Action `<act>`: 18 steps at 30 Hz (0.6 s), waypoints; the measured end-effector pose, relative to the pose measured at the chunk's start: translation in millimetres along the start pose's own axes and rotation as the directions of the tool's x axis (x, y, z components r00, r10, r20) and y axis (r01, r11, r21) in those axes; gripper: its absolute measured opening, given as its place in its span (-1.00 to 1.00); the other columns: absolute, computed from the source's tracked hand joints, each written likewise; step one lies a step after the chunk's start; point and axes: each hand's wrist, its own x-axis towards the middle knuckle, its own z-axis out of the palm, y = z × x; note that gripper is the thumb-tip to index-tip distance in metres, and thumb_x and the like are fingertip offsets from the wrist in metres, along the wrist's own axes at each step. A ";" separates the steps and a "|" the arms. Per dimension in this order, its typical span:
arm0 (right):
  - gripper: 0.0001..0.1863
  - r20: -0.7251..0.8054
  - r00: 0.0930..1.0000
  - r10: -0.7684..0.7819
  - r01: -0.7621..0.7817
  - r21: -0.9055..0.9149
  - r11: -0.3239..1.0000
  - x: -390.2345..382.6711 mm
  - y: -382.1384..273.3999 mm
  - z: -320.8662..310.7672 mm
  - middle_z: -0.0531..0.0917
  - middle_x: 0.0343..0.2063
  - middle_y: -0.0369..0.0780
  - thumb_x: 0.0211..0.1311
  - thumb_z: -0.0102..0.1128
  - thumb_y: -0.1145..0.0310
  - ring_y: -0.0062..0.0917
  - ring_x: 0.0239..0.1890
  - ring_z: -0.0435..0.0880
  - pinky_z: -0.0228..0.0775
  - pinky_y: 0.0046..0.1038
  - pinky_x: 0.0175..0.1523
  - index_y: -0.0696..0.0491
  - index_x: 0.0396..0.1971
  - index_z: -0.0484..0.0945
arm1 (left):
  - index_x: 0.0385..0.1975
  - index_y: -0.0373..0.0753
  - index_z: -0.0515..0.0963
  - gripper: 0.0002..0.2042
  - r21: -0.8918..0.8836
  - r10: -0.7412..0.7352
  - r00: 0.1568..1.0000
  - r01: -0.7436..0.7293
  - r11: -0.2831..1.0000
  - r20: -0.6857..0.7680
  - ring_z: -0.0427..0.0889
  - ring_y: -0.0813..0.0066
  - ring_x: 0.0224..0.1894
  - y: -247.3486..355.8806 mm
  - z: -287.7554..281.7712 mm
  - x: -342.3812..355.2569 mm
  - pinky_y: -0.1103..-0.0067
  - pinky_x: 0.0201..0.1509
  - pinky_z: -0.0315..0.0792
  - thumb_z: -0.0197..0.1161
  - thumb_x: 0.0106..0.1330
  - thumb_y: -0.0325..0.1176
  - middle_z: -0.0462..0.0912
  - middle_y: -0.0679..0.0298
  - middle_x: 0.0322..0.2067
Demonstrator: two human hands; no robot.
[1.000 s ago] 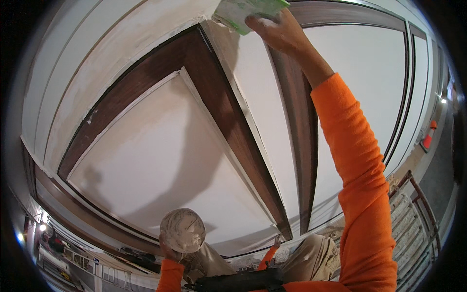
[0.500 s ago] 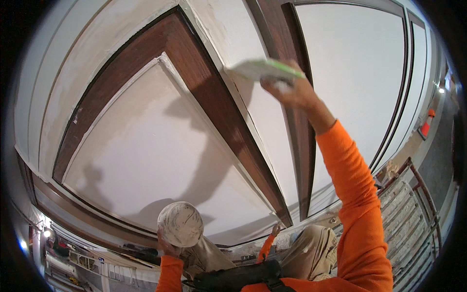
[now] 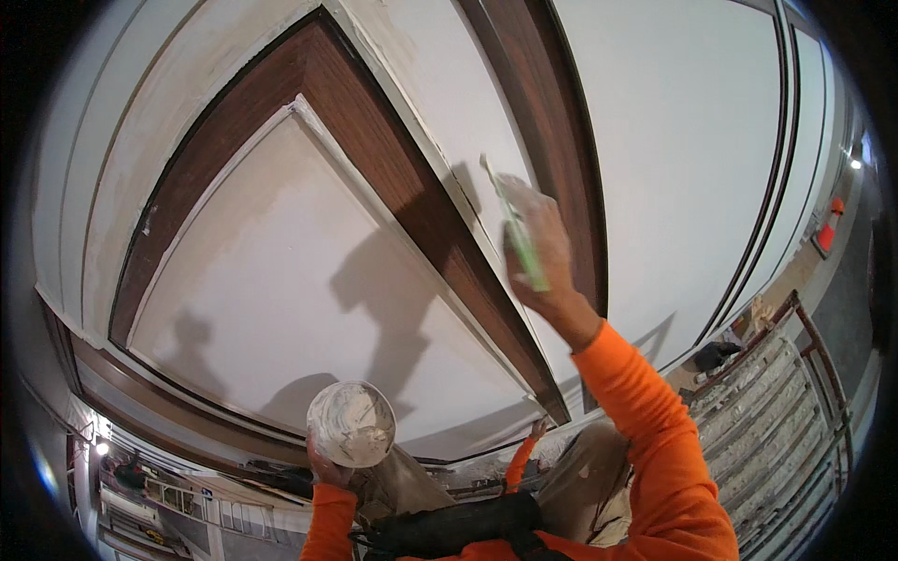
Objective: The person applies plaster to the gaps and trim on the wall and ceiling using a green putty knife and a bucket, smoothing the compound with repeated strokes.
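My left hand (image 3: pixel 327 466) is closed round the side of a round tub (image 3: pixel 323 421) of white filler, holding it up at the lower middle. A wide, flat putty spreader (image 3: pixel 526 245) with a green edge is gripped in my right hand (image 3: pixel 550 238), which is smeared with white. Its blade is tilted nearly upright beside the white strip of wall (image 3: pixel 449 89) between two dark brown wooden trims (image 3: pixel 374 145). Whether the blade touches the wall I cannot tell. Left of the nearer trim is a white panel (image 3: pixel 271 252) with rough filler along its edge.
Another person's orange sleeve (image 3: pixel 520 463) and hand show lower down, by the foot of the trim. A slatted, white-spattered platform (image 3: pixel 762 421) with a metal rail stands at right. An orange cone (image 3: pixel 828 229) is farther off. A ladder (image 3: pixel 178 500) lies at lower left.
My right hand has come down with the spreader, and the blade has turned from nearly level to steep. The tub stays in my left hand, tipped so more of its contents show.
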 end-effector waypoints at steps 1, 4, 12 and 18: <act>-0.31 0.006 0.996 0.090 -0.090 -0.023 0.996 4.5 -9.9 13.3 0.39 0.22 -0.02 0.11 0.15 0.49 -0.14 0.20 0.40 0.26 -0.19 0.32 0.11 0.32 0.26 | 0.24 -0.33 0.30 -0.39 -0.071 -0.057 0.998 0.058 0.996 0.013 0.51 0.18 0.18 -0.1 -2.0 1.7 0.26 0.22 0.49 0.01 0.41 0.07 0.45 0.01 0.17; -0.37 -0.030 0.999 0.023 -0.027 -0.155 0.987 16.5 -24.2 62.9 0.33 0.16 0.15 0.15 0.12 0.50 0.01 0.16 0.35 0.21 -0.10 0.31 0.34 0.24 0.22 | 0.26 -0.33 0.28 -0.38 0.422 0.178 0.965 -0.245 0.873 0.192 0.50 0.19 0.20 -1.6 -7.0 -0.9 0.28 0.24 0.47 0.16 0.35 -0.01 0.44 0.01 0.18; -0.42 0.243 0.970 0.006 -0.041 0.137 0.990 1.5 -5.1 -8.7 0.48 0.15 -0.02 0.19 0.12 0.46 -0.20 0.21 0.44 0.25 -0.24 0.35 0.12 0.27 0.35 | 0.36 -0.21 0.18 -0.39 0.149 0.115 0.985 -0.133 0.980 0.127 0.39 0.18 0.30 -9.6 -43.2 -8.9 0.20 0.31 0.40 -0.10 0.46 0.08 0.32 0.11 0.30; -0.39 0.379 0.773 -0.509 0.628 -0.342 0.699 133.2 44.6 -32.9 0.46 0.27 -0.37 0.27 0.10 0.37 -0.44 0.32 0.40 0.32 -0.32 0.40 -0.24 0.35 0.30 | 0.33 -0.19 0.24 -0.38 0.197 0.102 0.994 -0.109 0.974 0.046 0.41 0.17 0.27 -33.1 -80.4 -1.3 0.21 0.32 0.37 -0.06 0.43 0.11 0.37 0.14 0.27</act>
